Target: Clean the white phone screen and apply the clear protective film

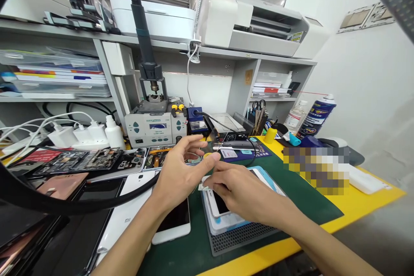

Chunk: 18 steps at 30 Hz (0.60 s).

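lying beneath the curled right hand (237, 187), a white phone (213, 205) is facing up; the left hand (181, 172) is hovering, loosely curved; cannot tell whether either is gripping anything.

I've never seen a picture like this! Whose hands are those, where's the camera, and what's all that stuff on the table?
There is no robot here, just a person using two bare hands. The camera sits on that person's head, looking forward and down, so you see nearly what they see.

The right hand is bent over a white phone with a dark screen. The left hand is raised beside it, thumb and fingers apart. The fingers hide so much that I can't tell whether either hand is holding something small.

Under the phone is a pile with a grey mat full of little holes, all on a green mat. To the left lies another phone. Behind is a grey machine with a small screen.
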{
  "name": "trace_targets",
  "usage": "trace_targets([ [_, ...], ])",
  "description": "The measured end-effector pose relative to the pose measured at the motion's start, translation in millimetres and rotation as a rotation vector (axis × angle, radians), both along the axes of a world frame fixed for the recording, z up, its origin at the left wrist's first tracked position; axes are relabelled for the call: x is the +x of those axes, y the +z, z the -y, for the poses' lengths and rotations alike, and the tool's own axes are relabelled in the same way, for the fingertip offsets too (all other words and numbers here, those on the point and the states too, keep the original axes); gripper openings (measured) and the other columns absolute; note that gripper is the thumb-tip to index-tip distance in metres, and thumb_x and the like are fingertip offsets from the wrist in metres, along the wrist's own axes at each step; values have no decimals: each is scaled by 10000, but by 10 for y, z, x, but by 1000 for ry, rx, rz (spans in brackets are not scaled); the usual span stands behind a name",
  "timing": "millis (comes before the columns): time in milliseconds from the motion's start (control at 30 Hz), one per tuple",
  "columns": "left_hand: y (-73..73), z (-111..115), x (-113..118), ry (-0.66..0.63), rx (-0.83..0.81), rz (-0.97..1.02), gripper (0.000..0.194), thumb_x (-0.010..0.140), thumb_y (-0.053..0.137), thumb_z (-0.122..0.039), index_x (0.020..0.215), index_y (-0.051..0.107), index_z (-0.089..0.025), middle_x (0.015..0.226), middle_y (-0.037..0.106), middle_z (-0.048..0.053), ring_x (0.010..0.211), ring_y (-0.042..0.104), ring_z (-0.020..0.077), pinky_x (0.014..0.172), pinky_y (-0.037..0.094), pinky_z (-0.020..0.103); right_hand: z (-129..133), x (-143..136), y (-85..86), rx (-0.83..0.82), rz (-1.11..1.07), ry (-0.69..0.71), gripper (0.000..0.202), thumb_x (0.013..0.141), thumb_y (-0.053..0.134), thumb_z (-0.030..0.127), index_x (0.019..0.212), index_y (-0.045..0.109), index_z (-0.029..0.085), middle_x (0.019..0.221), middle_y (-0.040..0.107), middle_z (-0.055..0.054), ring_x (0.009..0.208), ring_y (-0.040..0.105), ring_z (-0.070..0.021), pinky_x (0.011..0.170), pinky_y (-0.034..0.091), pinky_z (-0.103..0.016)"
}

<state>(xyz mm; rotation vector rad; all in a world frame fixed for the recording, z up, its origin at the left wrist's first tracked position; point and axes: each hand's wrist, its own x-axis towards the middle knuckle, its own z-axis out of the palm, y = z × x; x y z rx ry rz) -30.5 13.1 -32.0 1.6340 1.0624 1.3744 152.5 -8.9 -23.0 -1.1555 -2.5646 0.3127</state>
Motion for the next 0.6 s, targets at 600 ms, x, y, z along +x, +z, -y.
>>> trace_targets([
  [600, 55, 16, -14, 15, -33, 10, 676, 753, 816, -570, 1264, 609, -178, 1223, 712, 120, 1041, 672, 270, 976, 521, 486, 513, 351, 115, -284, -77, 70, 302, 1015, 533, 148, 1119, 786, 275, 1010, 682, -10, 904, 641, -137, 769, 446, -230],
])
